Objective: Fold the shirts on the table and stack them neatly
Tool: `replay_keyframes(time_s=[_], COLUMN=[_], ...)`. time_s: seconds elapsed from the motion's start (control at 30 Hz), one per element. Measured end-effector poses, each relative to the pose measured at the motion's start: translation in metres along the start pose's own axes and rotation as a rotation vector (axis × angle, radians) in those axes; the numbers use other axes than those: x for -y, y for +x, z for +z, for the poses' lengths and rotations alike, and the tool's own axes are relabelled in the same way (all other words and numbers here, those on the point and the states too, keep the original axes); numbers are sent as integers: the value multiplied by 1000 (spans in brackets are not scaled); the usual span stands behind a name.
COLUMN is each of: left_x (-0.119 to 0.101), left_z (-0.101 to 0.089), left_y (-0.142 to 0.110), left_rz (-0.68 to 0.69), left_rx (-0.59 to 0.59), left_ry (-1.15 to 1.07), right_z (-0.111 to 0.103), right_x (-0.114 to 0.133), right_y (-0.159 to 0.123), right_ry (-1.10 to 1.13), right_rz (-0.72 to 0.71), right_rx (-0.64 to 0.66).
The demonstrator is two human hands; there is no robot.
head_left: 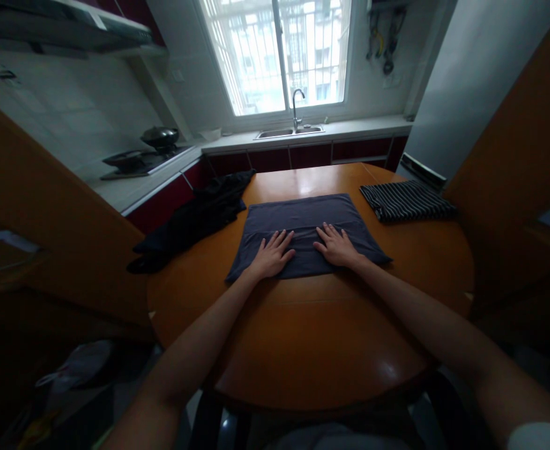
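Note:
A dark grey piece of folded fabric (298,212), perhaps a garment, lies spread in a rough rectangle on the wooden table. My left hand (273,254) rests palm down on its near left part, fingers stretched out. On the near right part lies my right hand (337,245), also flat with the fingers spread. Neither hand grips the cloth. Small creases run across the fabric between and around the hands. What lies beneath the palms is hidden.
The round wooden table (303,344) carries a folded black-and-white striped cloth (406,201) at the right. Dark clothing (195,215) hangs over its left edge. Beyond are a sink (284,132), a faucet (296,106) and a stove (153,161) with pans.

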State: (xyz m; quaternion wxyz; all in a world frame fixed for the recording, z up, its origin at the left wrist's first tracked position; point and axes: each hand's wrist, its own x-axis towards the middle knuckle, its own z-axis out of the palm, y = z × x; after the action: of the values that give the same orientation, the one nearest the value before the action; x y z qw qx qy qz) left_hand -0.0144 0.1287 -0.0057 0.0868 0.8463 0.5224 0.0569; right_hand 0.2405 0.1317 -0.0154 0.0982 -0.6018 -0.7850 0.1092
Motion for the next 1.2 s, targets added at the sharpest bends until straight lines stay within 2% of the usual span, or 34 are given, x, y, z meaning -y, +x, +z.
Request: replay_keyframes(time_s=[0.17,0.33,0.67,0.83,0.9,1.0,1.07,1.1,1.2], left_x=[21,33,60,58,49,26,8,1,-15], left_z=[1,1,-8,-12,-17,-26,-30,-31,-26], left_y=[3,4,0,-6,-11,-20,-25,-27,-30], left_rz=[-151,-304,-457,-504,-391,45,301,373,451], left_rx=[-44,-77,-32,-94,-144,-89,8,54,138], left_ry=[28,85,101,144,131,-18,-138,-167,-133], right_z=[-2,-5,-10,-12,-14,-17,-17,-16,-7], right_x=[-22,-40,-66,-73,-71,-57,-40,-31,-3], right_y=[7,8,13,13,11,4,-4,-8,-21], right_ry=[-6,-36,-26,-27,-42,-72,-52,-28,35], right_rz=[81,129,235,302,316,216,42,-66,-358], right_rx=[-17,-37,-32,-71,-103,-181,-200,-187,-77])
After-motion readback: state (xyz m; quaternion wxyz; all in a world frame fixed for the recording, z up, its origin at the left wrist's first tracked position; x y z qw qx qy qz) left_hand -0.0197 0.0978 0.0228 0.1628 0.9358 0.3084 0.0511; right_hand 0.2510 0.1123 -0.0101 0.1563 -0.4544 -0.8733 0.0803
